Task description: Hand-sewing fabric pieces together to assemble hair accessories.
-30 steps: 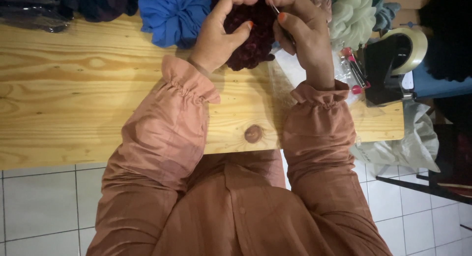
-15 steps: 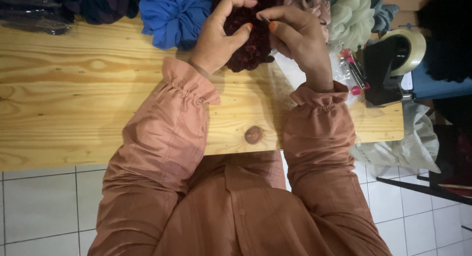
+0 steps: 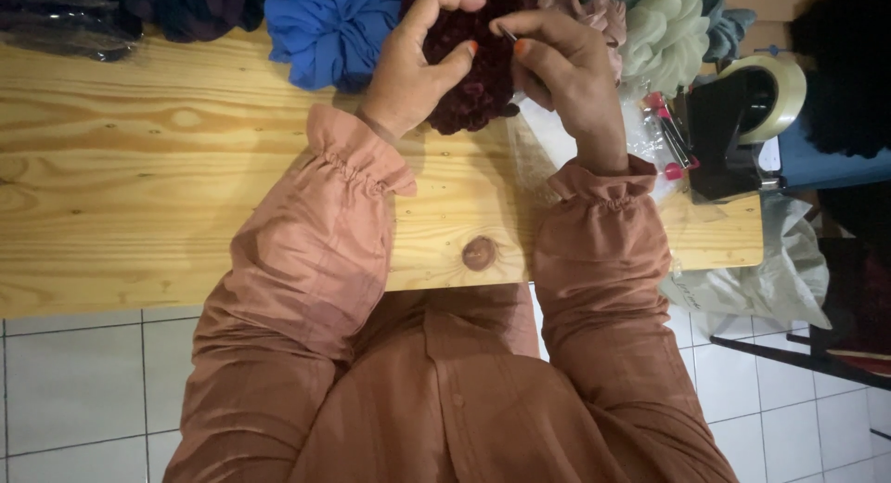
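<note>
A dark maroon velvet scrunchie (image 3: pixel 478 70) sits at the far edge of the wooden table (image 3: pixel 139 186). My left hand (image 3: pixel 418 61) curls around its left side, thumb pressed into the fabric. My right hand (image 3: pixel 571 70) is at its right side, with thumb and forefinger pinched on a thin metal needle (image 3: pixel 509 35) whose tip points into the scrunchie. Both arms wear pinkish-brown gathered sleeves.
A blue scrunchie (image 3: pixel 325 28) lies left of the maroon one, with pink (image 3: pixel 594 5) and pale green (image 3: pixel 668 33) ones on the right. A black tape dispenser (image 3: pixel 738 121), pink-capped pens (image 3: pixel 673 140) and clear plastic bags sit at the right end. White floor tiles lie below.
My right hand has shifted slightly left with the needle, closer to my left thumb. The scrunchie and left hand stay about where they were.
</note>
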